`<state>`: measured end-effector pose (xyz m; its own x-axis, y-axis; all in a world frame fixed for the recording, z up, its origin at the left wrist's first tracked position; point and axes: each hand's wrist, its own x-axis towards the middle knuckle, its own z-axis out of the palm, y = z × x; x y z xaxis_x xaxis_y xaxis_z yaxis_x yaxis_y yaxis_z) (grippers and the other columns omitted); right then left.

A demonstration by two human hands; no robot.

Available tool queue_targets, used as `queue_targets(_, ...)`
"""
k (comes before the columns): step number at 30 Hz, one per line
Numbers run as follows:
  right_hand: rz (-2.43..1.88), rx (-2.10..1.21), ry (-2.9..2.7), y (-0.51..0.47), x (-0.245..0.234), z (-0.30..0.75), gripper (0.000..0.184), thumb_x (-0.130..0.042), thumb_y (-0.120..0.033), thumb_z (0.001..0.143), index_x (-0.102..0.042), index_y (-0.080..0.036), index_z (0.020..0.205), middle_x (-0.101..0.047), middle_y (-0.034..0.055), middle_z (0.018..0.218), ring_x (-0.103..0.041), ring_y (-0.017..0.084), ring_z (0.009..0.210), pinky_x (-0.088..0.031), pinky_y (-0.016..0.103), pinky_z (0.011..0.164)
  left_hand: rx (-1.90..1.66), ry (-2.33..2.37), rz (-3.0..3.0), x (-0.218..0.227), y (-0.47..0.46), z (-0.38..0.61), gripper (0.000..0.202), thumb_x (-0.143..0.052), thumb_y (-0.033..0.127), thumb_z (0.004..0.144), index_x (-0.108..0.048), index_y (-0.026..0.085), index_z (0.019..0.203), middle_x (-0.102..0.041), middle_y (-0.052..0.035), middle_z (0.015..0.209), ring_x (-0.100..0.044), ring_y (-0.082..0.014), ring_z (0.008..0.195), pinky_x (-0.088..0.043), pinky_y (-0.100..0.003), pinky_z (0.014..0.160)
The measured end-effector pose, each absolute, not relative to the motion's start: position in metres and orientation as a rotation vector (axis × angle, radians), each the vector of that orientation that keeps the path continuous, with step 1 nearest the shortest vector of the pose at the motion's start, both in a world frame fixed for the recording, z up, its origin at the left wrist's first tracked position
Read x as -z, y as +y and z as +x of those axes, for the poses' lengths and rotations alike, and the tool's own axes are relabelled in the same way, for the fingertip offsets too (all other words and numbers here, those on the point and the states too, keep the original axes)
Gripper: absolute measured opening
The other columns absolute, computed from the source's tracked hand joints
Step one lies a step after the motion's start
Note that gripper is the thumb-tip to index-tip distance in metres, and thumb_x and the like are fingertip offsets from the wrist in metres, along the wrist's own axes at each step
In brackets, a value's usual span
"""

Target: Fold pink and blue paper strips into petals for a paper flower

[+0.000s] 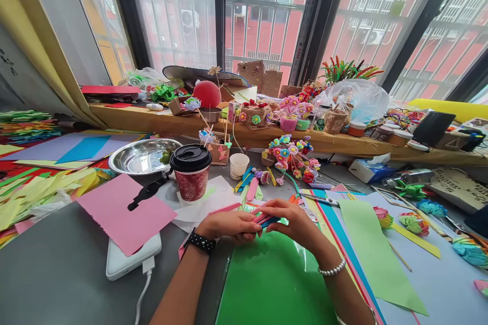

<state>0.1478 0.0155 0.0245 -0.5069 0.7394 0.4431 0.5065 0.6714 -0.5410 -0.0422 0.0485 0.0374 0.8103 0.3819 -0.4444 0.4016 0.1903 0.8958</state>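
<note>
My left hand (234,225) is closed around one end of a small bundle of thin pink and blue paper strips (266,220). Curved over the other end, my right hand (290,218) grips the bundle between its thumb and fingers. Both hands are just above the far end of a glossy green folder or mat (274,279). Part of the bundle is hidden behind the fingers. Beyond the hands lie loose folded paper pieces (252,189) in pink, blue and green.
A lidded coffee cup (192,183) stands behind my left hand, with a metal bowl (129,160) farther left. Pink paper (125,218) overlaps a white power bank (133,259). Scissors (320,199) and green paper (375,259) lie to the right. Craft flowers (292,155) stand at the back.
</note>
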Motion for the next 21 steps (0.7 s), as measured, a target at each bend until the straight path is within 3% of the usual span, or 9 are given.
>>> queue_targets(7,-0.894,-0.622,-2.06,0.014,-0.027,0.143,0.023,-0.057,-0.027,0.075,-0.064,-0.031,0.097,-0.065,0.0033,0.089,-0.061,0.017,0.078,-0.049,0.031,0.07,-0.045,0.607,1.511,-0.039,0.05,-0.049,0.041,-0.048,0.054,0.071,-0.054,0.014,0.079,-0.029,0.0055,0.056,-0.022,-0.0057,0.048,-0.013,-0.022,0.044)
queue_targets(13,-0.966,-0.624,-1.905,0.016,-0.023,0.142,0.017,-0.058,-0.029,0.074,-0.067,-0.031,0.088,-0.066,0.0022,0.082,-0.061,0.018,0.074,-0.049,0.031,0.069,-0.147,0.645,1.52,-0.04,0.051,-0.046,0.037,-0.042,0.048,0.077,-0.053,0.013,0.086,-0.039,0.0048,0.058,-0.024,-0.0037,0.044,-0.016,-0.02,0.041)
queue_targets(18,-1.056,-0.458,-1.721,0.015,-0.027,0.146,0.017,-0.059,-0.026,0.073,-0.068,-0.028,0.088,-0.066,0.0028,0.08,-0.06,0.018,0.073,-0.048,0.03,0.067,-0.592,0.669,1.567,-0.045,0.049,-0.038,0.043,-0.059,0.035,0.07,-0.048,0.018,0.107,-0.053,-0.0012,0.082,-0.046,-0.0073,0.063,-0.034,-0.018,0.052)
queue_targets(21,-1.087,-0.412,-1.626,0.013,-0.031,0.149,0.017,-0.059,-0.026,0.074,-0.068,-0.027,0.088,-0.066,0.0026,0.082,-0.06,0.019,0.076,-0.047,0.031,0.07,-0.829,0.672,1.571,-0.043,0.047,-0.03,0.042,-0.065,0.029,0.065,-0.051,0.016,0.103,-0.055,-0.0052,0.094,-0.052,-0.0116,0.074,-0.041,-0.022,0.06)
